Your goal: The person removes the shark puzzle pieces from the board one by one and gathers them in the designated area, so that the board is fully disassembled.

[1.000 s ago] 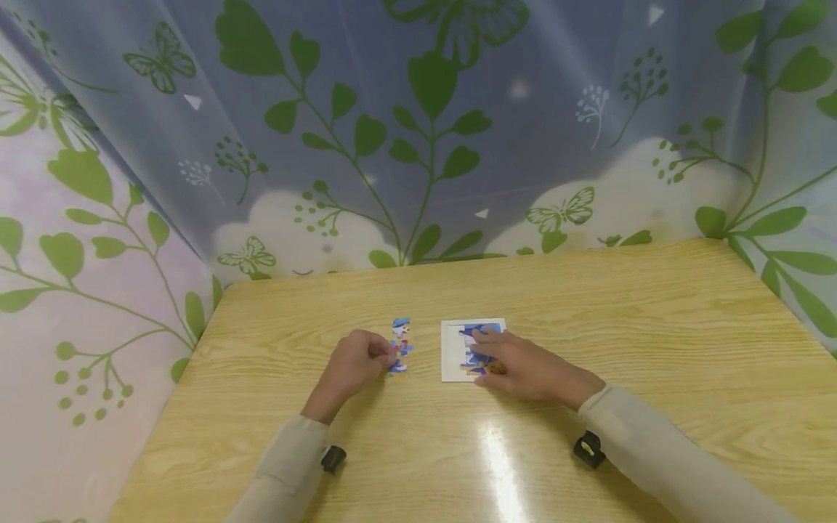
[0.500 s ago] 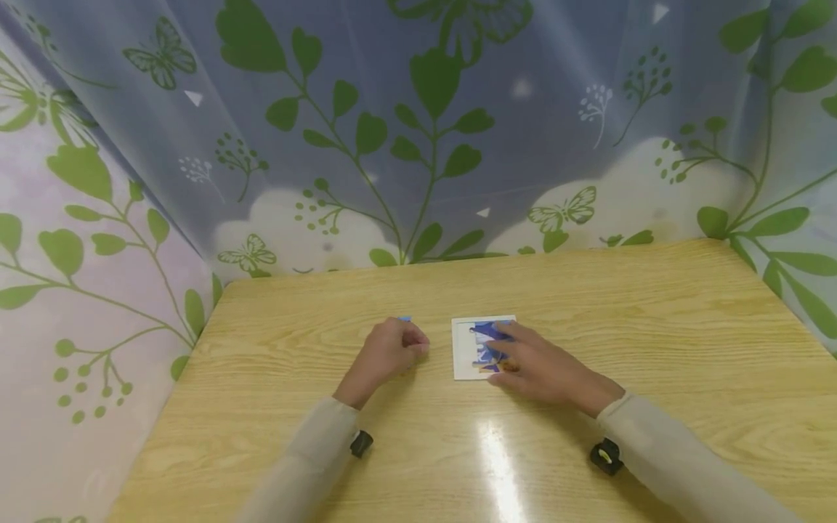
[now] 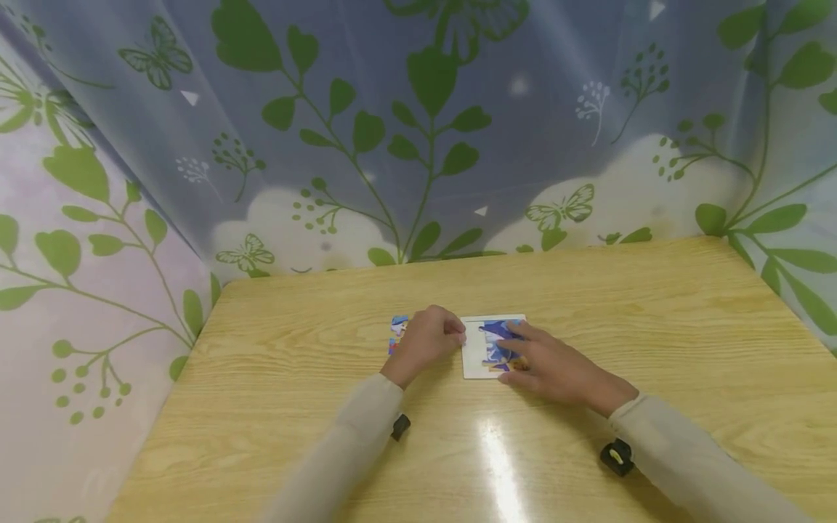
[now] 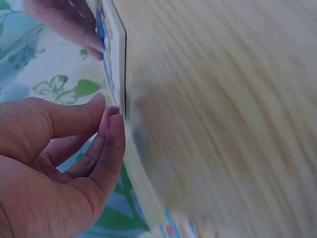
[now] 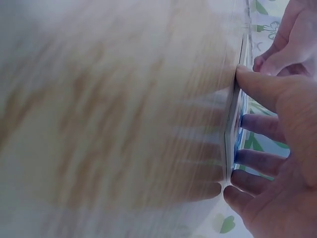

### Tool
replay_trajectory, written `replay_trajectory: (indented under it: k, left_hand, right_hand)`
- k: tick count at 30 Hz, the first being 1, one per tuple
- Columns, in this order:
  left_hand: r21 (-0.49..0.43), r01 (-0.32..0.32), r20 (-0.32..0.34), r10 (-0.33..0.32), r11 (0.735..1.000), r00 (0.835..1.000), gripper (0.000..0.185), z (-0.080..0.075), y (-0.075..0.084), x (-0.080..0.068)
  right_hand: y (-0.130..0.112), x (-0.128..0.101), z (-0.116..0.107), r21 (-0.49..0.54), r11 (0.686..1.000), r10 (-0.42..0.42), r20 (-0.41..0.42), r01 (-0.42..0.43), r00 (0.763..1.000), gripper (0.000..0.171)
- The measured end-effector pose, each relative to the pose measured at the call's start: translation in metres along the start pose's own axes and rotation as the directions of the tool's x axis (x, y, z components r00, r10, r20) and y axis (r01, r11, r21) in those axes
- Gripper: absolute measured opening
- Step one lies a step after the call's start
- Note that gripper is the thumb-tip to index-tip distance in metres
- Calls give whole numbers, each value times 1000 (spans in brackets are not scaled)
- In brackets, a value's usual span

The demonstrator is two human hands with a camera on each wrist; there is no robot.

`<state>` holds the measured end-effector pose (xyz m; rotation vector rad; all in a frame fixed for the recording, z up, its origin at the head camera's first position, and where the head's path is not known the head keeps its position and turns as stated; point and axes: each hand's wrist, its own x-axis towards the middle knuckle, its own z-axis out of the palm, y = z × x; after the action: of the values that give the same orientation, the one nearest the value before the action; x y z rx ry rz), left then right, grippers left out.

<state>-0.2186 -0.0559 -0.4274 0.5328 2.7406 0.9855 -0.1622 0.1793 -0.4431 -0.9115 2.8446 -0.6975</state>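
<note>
A white square puzzle tray (image 3: pixel 474 356) lies on the table, its right part filled with blue picture pieces (image 3: pixel 495 349). My left hand (image 3: pixel 428 338) is at the tray's left edge, thumb and fingertips pinched together. A small puzzle piece seems to be in that pinch, almost wholly hidden by the fingers; in the left wrist view the left hand (image 4: pixel 74 148) shows no clear edge of it. My right hand (image 3: pixel 556 367) rests spread over the tray's right side, fingertips on the pieces and thumb at the near edge. Loose puzzle pieces (image 3: pixel 398 325) lie left of the tray, partly behind the left hand.
The wooden table (image 3: pixel 294 327) runs back to a leaf-patterned curtain (image 3: pixel 366 87). A bright reflection lies on the wood in front of the tray. Dark wrist cameras (image 3: pixel 617 456) sit under both sleeves.
My left hand has moved right from the loose pieces to the tray's left edge. The tray has slid slightly right along with my right hand.
</note>
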Motion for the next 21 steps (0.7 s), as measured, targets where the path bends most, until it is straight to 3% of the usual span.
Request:
replay_trajectory:
  k: [10, 21]
  left_hand:
    - [-13, 44, -21, -44, 999, 999, 11, 18, 14, 17]
    - [2, 101, -57, -100, 995, 993, 6, 25, 20, 24]
  right_hand:
    - [1, 0, 1, -14, 1000, 1, 4, -1, 1000, 53]
    - [0, 0, -1, -20, 1000, -15, -4, 15, 1000, 53]
